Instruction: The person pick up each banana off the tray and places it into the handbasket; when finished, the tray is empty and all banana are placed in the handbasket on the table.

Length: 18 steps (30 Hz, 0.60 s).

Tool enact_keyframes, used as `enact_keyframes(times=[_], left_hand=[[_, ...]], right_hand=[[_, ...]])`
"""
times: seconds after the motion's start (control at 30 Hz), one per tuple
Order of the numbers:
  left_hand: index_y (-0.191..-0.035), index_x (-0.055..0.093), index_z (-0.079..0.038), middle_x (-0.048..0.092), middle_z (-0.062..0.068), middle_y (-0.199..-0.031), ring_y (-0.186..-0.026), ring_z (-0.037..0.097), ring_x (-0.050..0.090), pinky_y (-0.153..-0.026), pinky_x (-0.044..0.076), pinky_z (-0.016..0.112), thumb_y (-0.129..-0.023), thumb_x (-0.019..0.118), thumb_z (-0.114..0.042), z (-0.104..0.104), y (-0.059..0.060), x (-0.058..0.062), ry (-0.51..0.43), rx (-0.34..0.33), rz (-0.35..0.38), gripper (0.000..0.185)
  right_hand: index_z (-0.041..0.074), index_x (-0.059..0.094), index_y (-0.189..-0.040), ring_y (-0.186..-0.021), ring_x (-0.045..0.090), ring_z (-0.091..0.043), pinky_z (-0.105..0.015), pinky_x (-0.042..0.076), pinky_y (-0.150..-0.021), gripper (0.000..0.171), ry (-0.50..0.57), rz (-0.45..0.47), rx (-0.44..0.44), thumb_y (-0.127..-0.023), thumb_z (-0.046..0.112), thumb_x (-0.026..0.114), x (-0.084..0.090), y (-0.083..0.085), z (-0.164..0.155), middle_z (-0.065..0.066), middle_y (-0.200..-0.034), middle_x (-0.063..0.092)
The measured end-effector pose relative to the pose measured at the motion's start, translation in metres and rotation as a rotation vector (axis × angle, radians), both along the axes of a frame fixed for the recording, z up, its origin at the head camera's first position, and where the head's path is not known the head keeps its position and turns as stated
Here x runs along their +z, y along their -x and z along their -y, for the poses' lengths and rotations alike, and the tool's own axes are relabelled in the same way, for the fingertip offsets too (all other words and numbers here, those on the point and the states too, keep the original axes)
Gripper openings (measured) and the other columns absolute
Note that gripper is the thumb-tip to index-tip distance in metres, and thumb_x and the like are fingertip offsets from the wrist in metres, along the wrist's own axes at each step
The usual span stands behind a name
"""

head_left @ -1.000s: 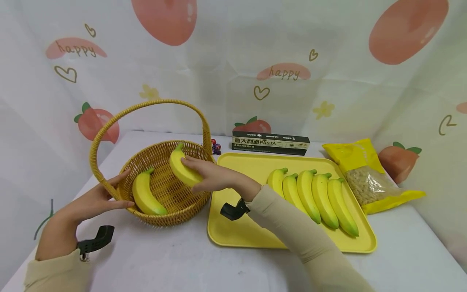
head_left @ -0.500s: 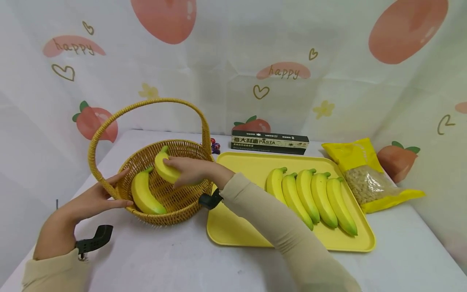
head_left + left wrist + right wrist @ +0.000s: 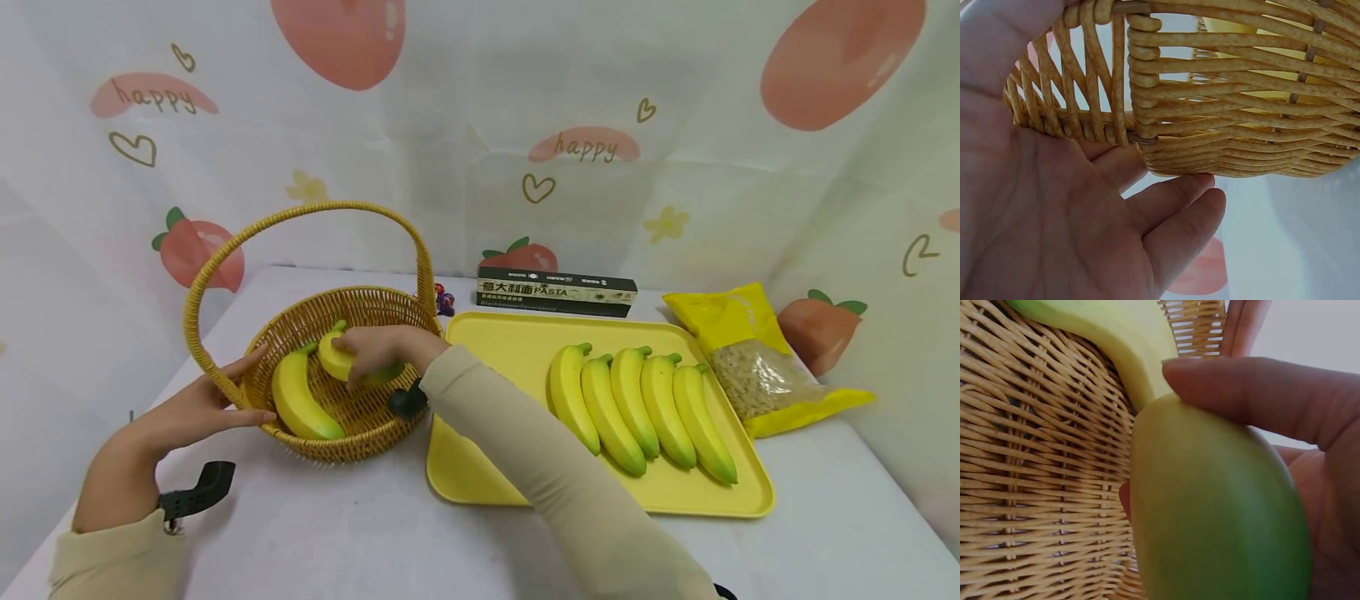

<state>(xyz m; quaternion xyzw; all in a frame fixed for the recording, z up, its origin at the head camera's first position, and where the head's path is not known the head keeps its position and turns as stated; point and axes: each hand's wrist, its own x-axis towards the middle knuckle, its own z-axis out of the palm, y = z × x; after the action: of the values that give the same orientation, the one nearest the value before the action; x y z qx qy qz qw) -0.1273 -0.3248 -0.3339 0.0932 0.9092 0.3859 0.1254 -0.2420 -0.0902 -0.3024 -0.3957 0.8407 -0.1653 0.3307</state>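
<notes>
A wicker basket (image 3: 360, 448) with a tall arched handle stands on the left of the table. My left hand (image 3: 187, 414) holds its left side at the handle's base; the left wrist view shows the fingers (image 3: 1185, 231) reaching along the outside of the weave (image 3: 1241, 112). Inside the basket, my right hand (image 3: 378, 346) grips a yellow banana (image 3: 336, 360) with a green end, thumb on one side, most other fingers hidden behind it. A second banana (image 3: 298, 398) lies along the basket's left inner side, and the held one (image 3: 1222, 500) overlaps it in the right wrist view.
Right of the basket lies a yellow tray (image 3: 472, 479) with several bananas (image 3: 615, 417) in a row. Behind it is a black pasta box (image 3: 555, 292), with small wrapped candies (image 3: 444, 302) beside the basket. A yellow bag (image 3: 750, 367) leans at the tray's right edge.
My right hand has carried the banana left and down, from over the basket's right side to deep inside it. The left hand stays at the basket's side.
</notes>
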Motion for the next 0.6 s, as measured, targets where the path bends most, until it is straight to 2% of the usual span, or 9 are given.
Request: enact_keyframes(times=[0.2, 0.3, 0.4, 0.6], left_hand=[[-0.150, -0.003, -0.014, 0.014, 0.036, -0.147, -0.127, 0.056, 0.025, -0.093, 0.030, 0.071, -0.086, 0.066, -0.020, 0.000, 0.001, -0.001, 0.008, 0.003, 0.004, 0.095], [-0.150, -0.003, -0.015, 0.016, 0.036, -0.147, -0.127, 0.054, 0.026, -0.094, 0.031, 0.070, -0.086, 0.067, -0.021, 0.001, 0.001, -0.001, 0.015, 0.006, 0.005, 0.095], [-0.150, -0.003, -0.015, 0.016, 0.036, -0.147, -0.127, 0.054, 0.026, -0.094, 0.031, 0.070, -0.086, 0.066, -0.023, 0.000, 0.001, 0.000, 0.016, 0.002, 0.005, 0.095], [-0.150, -0.003, -0.015, 0.017, 0.036, -0.147, -0.127, 0.054, 0.026, -0.095, 0.031, 0.070, -0.086, 0.066, -0.023, 0.001, 0.001, -0.001, 0.015, 0.005, 0.009, 0.095]], right_hand=[[0.008, 0.023, -0.148, -0.110, 0.038, -0.010, -0.018, 0.034, -0.088, 0.072, 0.007, 0.037, -0.024, -0.089, 0.020, 0.062, -0.006, 0.006, 0.003, -0.004, -0.141, 0.038], [0.008, 0.024, -0.148, -0.111, 0.038, -0.010, -0.018, 0.034, -0.087, 0.072, 0.024, 0.064, -0.040, -0.088, 0.021, 0.062, -0.009, 0.007, 0.005, -0.004, -0.142, 0.037], [0.009, 0.023, -0.148, -0.117, 0.037, -0.009, -0.018, 0.034, -0.090, 0.072, 0.039, 0.087, -0.053, -0.088, 0.023, 0.062, -0.012, 0.007, 0.007, -0.003, -0.148, 0.032], [0.011, 0.023, -0.148, -0.135, 0.028, -0.006, -0.016, 0.030, -0.106, 0.074, 0.048, 0.149, -0.082, -0.088, 0.024, 0.063, -0.016, 0.005, 0.012, 0.002, -0.154, 0.024]])
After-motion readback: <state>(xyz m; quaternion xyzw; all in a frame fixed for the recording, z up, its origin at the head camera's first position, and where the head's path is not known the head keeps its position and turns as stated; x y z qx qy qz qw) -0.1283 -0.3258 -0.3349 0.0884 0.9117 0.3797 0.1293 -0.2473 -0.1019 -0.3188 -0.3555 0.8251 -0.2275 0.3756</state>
